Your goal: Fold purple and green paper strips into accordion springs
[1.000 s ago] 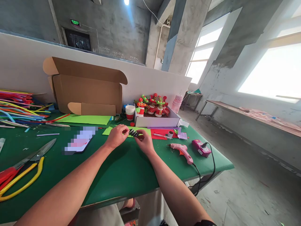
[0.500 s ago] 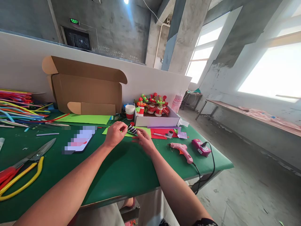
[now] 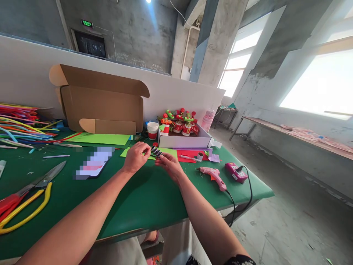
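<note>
Between my two hands is a small black-and-white folded paper strip (image 3: 156,151), pleated in zigzags. My left hand (image 3: 136,158) pinches its left end with curled fingers. At the other end, my right hand (image 3: 170,165) grips the strip between thumb and fingers. Both hands are raised a little over the green table (image 3: 146,198). Behind the strip lie a light-green paper sheet (image 3: 125,152) and a red paper sheet (image 3: 184,154). A white box (image 3: 184,142) beyond them holds several red and green paper-cup figures (image 3: 186,129).
Large scissors (image 3: 41,187) and a phone (image 3: 95,162) lie at left, near piled pipe cleaners (image 3: 24,127). A pink glue gun (image 3: 213,175) and purple power socket (image 3: 236,172) sit at right, with cords over the edge. Stacked paper cups (image 3: 152,131) and an open cardboard box (image 3: 102,106) stand behind.
My right hand has turned slightly and its fingers now hold the strip's end more plainly. The pleats look drawn closer together. My left hand has barely moved.
</note>
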`<control>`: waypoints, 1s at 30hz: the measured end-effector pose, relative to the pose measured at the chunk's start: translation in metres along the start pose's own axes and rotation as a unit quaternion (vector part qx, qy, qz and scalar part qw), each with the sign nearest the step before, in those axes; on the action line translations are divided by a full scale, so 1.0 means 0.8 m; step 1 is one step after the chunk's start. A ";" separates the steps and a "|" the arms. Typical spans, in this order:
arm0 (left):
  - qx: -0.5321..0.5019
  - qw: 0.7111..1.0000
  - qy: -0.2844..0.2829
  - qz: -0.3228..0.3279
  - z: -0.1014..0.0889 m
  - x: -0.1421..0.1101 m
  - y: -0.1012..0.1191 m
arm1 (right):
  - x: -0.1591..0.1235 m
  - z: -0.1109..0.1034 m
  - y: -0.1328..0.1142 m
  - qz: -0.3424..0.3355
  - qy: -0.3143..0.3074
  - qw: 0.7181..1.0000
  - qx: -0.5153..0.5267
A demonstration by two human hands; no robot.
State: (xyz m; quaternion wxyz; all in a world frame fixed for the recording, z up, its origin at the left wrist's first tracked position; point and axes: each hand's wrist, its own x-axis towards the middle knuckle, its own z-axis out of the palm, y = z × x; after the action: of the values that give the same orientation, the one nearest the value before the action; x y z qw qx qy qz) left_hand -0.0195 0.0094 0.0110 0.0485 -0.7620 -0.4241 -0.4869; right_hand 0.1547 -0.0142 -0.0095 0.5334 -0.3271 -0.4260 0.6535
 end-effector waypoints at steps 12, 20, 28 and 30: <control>-0.006 0.999 0.010 0.038 0.003 -0.001 -0.006 | -0.001 0.000 -0.003 0.022 0.010 1.000 -0.008; -0.081 0.993 -0.043 0.079 0.003 -0.002 -0.002 | 0.002 -0.006 0.000 0.033 -0.009 0.999 -0.010; -0.115 0.989 -0.051 0.081 0.005 -0.002 -0.002 | -0.002 -0.007 0.000 0.083 -0.044 0.996 -0.002; -0.116 0.990 -0.047 0.071 0.005 -0.002 -0.001 | -0.002 -0.007 0.000 0.084 -0.050 0.995 0.012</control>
State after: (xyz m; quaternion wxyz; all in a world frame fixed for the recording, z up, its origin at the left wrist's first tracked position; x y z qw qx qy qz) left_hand -0.0176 0.0105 0.0076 -0.0259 -0.8128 -0.3109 -0.4920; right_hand 0.1604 -0.0146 -0.0120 0.4589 -0.3222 -0.4155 0.7162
